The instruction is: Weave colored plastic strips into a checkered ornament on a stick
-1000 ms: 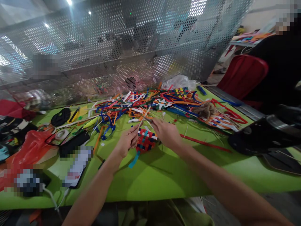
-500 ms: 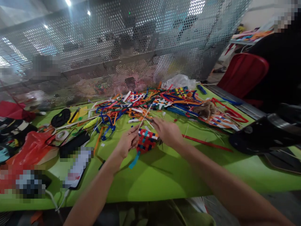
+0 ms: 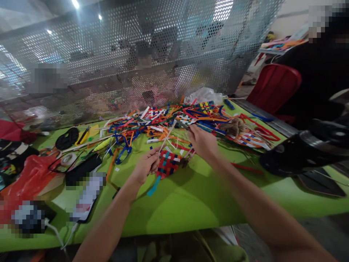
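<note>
My left hand (image 3: pixel 148 164) is closed round the lower end of a thin pale stick (image 3: pixel 168 135), which slants up and away over the table. My right hand (image 3: pixel 203 142) is closed on a dark, narrow, blade-like tool (image 3: pixel 183 125) pointing up and left; its exact kind is unclear. A gap shows between the tool and my left hand. Just right of my left hand lies a small woven piece (image 3: pixel 169 163) of red, blue and white strips, with a teal strip (image 3: pixel 154 186) trailing from its lower corner.
Behind my hands spreads a heap of coloured strips (image 3: pixel 136 125) below a perforated metal screen (image 3: pixel 114 65). A phone (image 3: pixel 88 196), a black case (image 3: pixel 83 170) and a red plastic bag (image 3: pixel 32 174) lie left. At right are a black cylindrical object (image 3: pixel 297 149), a red chair (image 3: pixel 275 87) and a person in black.
My right hand has moved right and slightly away with the dark tool, widening the gap to my left hand. My left hand still grips the stick beside the woven piece.
</note>
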The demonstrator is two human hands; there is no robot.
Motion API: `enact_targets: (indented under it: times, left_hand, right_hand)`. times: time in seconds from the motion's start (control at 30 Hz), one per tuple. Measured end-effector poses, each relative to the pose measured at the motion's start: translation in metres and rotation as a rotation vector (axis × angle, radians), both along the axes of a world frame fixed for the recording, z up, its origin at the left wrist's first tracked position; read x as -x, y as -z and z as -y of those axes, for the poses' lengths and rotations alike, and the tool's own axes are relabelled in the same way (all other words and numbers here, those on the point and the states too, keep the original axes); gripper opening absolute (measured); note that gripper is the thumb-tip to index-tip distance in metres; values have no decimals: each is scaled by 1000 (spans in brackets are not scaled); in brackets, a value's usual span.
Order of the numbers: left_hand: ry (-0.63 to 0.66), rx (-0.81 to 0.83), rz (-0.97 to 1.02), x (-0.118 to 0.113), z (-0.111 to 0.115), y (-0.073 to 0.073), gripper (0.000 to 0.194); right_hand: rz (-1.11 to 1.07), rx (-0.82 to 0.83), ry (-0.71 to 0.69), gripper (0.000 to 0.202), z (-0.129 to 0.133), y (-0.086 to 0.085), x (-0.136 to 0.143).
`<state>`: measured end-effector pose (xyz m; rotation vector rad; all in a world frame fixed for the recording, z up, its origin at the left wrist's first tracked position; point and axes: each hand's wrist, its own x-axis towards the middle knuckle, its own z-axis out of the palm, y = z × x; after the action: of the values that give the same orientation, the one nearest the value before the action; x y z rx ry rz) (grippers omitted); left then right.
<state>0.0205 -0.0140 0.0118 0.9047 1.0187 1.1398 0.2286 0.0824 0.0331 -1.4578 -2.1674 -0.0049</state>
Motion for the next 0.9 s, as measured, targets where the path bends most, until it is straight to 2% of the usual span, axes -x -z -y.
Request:
enact_targets:
  times: [0.07, 0.17, 0.4, 0.6, 0.77, 0.9]
  left_hand:
    - [14, -21, -38, 0, 0, 1, 66]
    - [-3, -58, -102, 0, -1, 3, 67]
    - [-67, -41, -153, 1, -5, 8, 62]
    - [-45, -46, -154, 1, -4, 9, 62]
    - [-95, 10, -147, 2, -5, 6, 67]
    - [-39, -15, -102, 3, -3, 6, 65]
  right_hand:
    - [-38, -44, 25, 32, -7, -6, -9]
    - [-34, -54, -20, 33, -2, -7, -7]
    - [132, 11, -178, 37, 16, 5, 14]
    - [95, -16, -62, 39, 10, 2, 7]
    - [157, 34, -189, 39, 18, 4, 14]
    - [91, 13, -68, 40, 13, 2, 11]
